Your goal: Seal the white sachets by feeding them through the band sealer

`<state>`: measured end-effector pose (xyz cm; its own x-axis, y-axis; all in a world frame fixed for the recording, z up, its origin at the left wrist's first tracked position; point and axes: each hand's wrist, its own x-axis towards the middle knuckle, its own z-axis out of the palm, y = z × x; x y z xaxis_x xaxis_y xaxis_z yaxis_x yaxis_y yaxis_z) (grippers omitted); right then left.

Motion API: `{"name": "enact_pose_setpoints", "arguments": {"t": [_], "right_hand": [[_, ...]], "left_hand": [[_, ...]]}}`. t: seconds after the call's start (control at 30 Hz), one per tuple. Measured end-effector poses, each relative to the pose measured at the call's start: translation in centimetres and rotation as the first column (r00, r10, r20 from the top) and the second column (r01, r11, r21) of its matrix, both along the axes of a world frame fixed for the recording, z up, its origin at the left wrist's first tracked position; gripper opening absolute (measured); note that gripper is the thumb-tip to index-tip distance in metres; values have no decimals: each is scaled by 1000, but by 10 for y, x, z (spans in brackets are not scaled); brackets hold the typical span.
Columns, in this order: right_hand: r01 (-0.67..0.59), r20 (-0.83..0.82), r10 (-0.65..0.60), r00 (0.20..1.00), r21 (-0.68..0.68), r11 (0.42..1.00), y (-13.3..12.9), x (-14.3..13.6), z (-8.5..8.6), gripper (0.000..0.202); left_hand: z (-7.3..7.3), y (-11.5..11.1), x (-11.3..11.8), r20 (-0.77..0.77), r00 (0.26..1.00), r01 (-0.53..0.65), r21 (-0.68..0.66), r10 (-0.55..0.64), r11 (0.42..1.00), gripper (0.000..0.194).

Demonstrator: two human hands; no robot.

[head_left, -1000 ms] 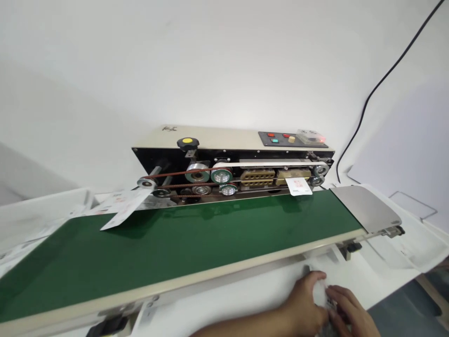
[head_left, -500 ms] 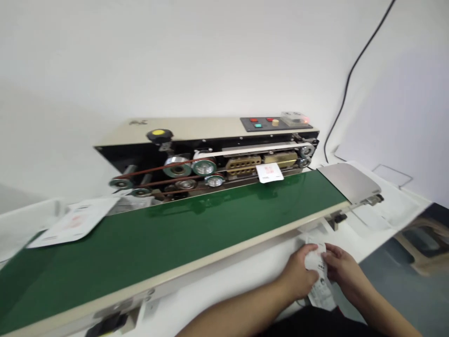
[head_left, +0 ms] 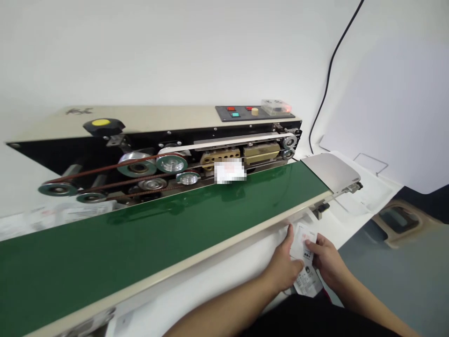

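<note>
Below the front edge of the conveyor, my right hand pinches white printed pouches, its thumb lying on top near a red print. On the left side of the pouches, my left hand grips with its thumb on them and its index finger stretched up. Whether they are two pouches or more I cannot tell. Another white pouch, pixelated here, sticks out of the band sealer above the green conveyor belt.
Red and green buttons and a knob sit on the control panel. A metal plate extends from the belt's right end. White pouches lie behind the belt at left. A black cable hangs down the wall. A brown stool stands at right.
The view has shifted, nearer the machine's left end. The pouch in the sealer has travelled left along it. The one on the belt's left end is gone from view. My left index finger has straightened.
</note>
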<state>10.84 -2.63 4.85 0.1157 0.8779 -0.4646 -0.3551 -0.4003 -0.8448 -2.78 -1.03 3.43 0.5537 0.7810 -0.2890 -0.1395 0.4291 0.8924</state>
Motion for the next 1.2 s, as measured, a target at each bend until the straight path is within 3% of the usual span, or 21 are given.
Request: {"name": "enact_pose_setpoints", "arguments": {"t": [0.13,0.27,0.37,0.47,0.57,0.63,0.7,0.77,0.83,1.0,1.03,1.13,1.2], "right_hand": [[27,73,-29,997,32,999,6,5,4,40],[-6,155,-6,988,76,997,9,18,6,43],[-73,379,19,925,127,989,4,42,13,42],[-171,676,-37,736,238,956,-3,73,41,34],[-183,820,-350,453,469,864,-2,92,88,25],[-225,794,-558,242,606,763,9,92,120,21],[-358,703,-709,48,675,645,27,87,142,22],[-530,610,-791,-57,653,542,52,80,153,24],[-673,570,-819,-66,581,458,78,74,155,20],[-902,490,-871,13,381,201,136,72,151,11],[-919,470,-882,-5,346,190,145,72,150,12],[-928,439,-896,-75,298,223,168,75,146,16],[-922,475,-877,-75,303,242,180,77,144,17]], "left_hand": [[2,1,2,27,1000,1,19,-1,1000,85],[6,1,1,-94,996,1,44,3,999,78],[5,0,0,-204,979,-5,11,7,1000,73],[2,-1,1,-239,971,-28,-14,24,999,65],[0,-1,4,-239,971,-30,-23,24,999,62],[0,-2,5,-247,969,-37,-40,26,999,63],[-1,-3,6,-272,962,-38,-47,24,998,63],[-3,-3,5,-293,956,-35,-21,27,999,63],[-7,-2,4,-293,955,-29,15,32,999,63],[-16,5,1,-280,960,10,90,16,996,65],[-16,7,0,-287,958,22,112,11,993,65],[-20,11,-1,-301,953,59,131,-16,990,65],[-23,11,0,-304,952,62,120,-22,991,66]]}}
